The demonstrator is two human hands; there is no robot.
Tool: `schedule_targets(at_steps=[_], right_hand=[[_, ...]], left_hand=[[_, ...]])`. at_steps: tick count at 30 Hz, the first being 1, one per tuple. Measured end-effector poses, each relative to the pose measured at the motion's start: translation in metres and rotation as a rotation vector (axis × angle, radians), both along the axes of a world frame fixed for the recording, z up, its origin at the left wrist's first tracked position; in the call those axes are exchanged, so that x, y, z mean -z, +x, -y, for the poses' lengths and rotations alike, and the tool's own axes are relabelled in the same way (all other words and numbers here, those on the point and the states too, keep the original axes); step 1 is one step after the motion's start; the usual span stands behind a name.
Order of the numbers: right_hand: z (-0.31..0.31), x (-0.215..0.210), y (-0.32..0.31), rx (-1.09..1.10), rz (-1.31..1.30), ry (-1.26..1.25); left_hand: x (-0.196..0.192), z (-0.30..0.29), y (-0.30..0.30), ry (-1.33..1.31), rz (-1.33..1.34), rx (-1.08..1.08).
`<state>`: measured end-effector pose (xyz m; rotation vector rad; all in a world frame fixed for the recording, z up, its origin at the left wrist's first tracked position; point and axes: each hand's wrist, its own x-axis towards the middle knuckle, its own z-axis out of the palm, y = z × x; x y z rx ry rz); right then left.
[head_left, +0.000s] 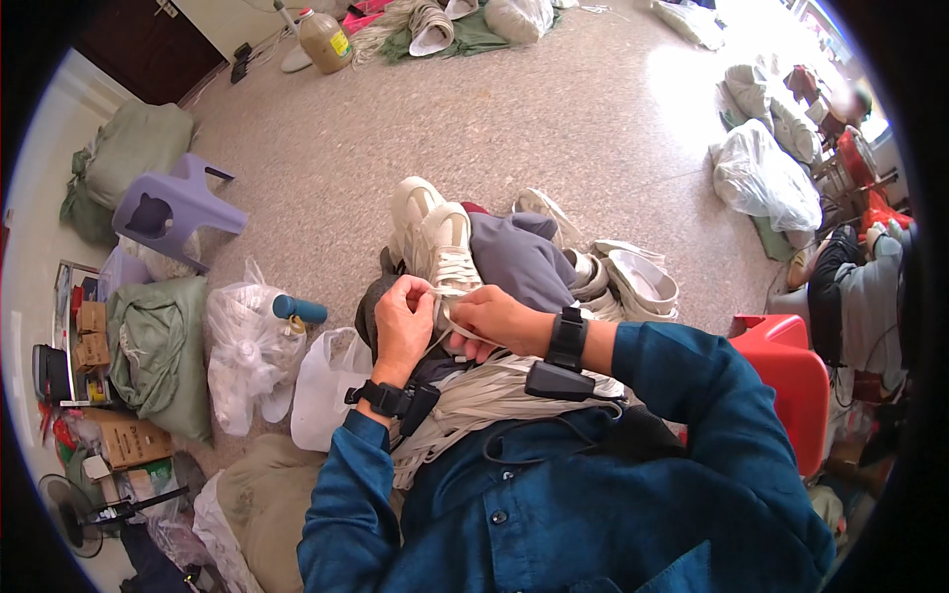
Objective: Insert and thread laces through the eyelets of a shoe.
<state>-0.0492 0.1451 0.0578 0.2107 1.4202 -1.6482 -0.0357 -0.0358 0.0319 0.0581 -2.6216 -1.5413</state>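
Observation:
A cream lace-up sneaker (450, 237) rests in front of me with its toe pointing away, and a matching shoe (407, 206) lies against its left side. At the lacing, my left hand (403, 318) is closed in a pinch on a pale shoelace (444, 318). Close beside it, the curled fingers of my right hand (492, 318) grip the lace too. Part of the shoe's opening is hidden by my hands. Across my lap lies a thick bundle of cream laces (494, 400). Grey cloth (519, 259) is bunched just right of the sneaker.
More cream shoes (643, 282) lie to the right, near a red plastic stool (791, 385). On the left are white plastic bags (252, 346), a blue bottle (300, 309), a green sack (158, 361) and a purple stool (183, 208). A person sits at the far right.

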Motion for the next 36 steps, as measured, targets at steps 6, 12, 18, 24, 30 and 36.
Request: schedule_targets(at_steps=[6,12,18,24,30,36], right_hand=[[0.017,0.006,0.003,0.123,0.059,0.052],[-0.009,0.027,-0.01,-0.22,-1.273,0.396],[-0.026,-0.006,-0.011,-0.747,-1.875,0.679],[-0.024,-0.001,0.003,-0.817,-1.88,0.652],[-0.023,-0.006,0.011,-0.816,-1.802,0.727],[-0.043,0.0,0.017,-0.556,-1.642,0.579]], left_hand=[[-0.003,0.002,-0.003,-0.006,0.043,0.014],[-0.005,-0.003,-0.003,-0.012,0.039,0.037],[-0.002,0.0,-0.001,-0.089,0.003,0.028],[-0.002,-0.002,0.001,-0.197,-0.092,-0.001],[-0.006,-0.008,0.001,-0.27,-0.151,0.006],[-0.016,-0.013,0.014,-0.163,-0.032,0.08]])
